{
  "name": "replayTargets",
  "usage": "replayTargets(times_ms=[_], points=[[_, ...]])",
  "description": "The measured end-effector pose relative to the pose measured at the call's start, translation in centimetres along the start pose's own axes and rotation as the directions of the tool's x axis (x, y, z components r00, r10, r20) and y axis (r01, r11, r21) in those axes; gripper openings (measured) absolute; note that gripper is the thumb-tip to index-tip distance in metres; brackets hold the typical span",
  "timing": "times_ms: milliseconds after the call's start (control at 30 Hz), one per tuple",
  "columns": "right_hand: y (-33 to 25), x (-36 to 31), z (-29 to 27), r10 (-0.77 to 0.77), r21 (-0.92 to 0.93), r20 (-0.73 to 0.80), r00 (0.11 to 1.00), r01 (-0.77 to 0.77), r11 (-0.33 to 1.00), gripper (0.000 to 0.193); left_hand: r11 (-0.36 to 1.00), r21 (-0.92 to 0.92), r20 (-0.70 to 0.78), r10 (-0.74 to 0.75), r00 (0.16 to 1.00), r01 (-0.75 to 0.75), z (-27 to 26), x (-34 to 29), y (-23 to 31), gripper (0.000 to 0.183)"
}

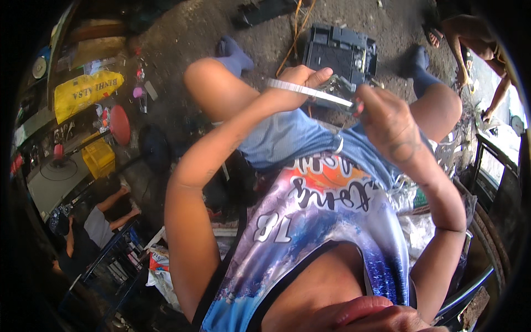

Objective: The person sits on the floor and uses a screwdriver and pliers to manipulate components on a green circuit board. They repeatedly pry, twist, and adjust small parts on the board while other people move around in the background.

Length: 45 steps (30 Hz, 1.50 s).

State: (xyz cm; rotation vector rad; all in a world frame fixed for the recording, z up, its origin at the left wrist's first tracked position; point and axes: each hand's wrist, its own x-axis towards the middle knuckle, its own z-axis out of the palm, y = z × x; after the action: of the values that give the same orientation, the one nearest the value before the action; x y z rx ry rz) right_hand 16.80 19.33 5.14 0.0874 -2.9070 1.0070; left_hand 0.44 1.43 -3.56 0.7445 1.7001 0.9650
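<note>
White strip bridges narrow gap between hands.

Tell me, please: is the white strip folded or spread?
Spread: the strip runs nearly straight from the right hand past the left hand.

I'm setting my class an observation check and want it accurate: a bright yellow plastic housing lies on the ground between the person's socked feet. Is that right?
Not quite: the head view shows that the plastic housing is mainly black, not bright yellow. It does lie on the ground between the person's socked feet.
</note>
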Motion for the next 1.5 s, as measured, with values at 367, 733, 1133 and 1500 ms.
replayTargets(times_ms=[367, 733, 1133, 1500], points=[[0.8, 1.0, -1.2, -0.620, -0.270, 0.479, 0.621, 0.776, 0.569, 0.016, 0.904, 0.367, 0.359, -0.354, 0.863, 0.218, -0.8, 1.5, 1.1, 0.075], [3.5, 1.9, -4.2, -0.807, -0.399, 0.274, 0.523, 0.825, 0.400, 0.018, 0.888, 0.020, 0.621, -0.372, 0.690, 0.460, -3.7, -1.1, 5.7, 0.078], [4.9, -1.5, -1.6, -0.699, -0.542, -0.097, 0.709, 0.551, 0.634, 0.017, 0.826, -0.396, 0.490, -0.181, 0.853, 0.402, -1.9, -3.3, 6.5, 0.073], [5.9, -2.2, 1.1, -0.537, -0.402, -0.187, 0.822, 0.435, 0.806, 0.015, 0.974, -0.110, 0.295, -0.157, 0.942, 0.197, -1.0, -2.0, 2.9, 0.075]])
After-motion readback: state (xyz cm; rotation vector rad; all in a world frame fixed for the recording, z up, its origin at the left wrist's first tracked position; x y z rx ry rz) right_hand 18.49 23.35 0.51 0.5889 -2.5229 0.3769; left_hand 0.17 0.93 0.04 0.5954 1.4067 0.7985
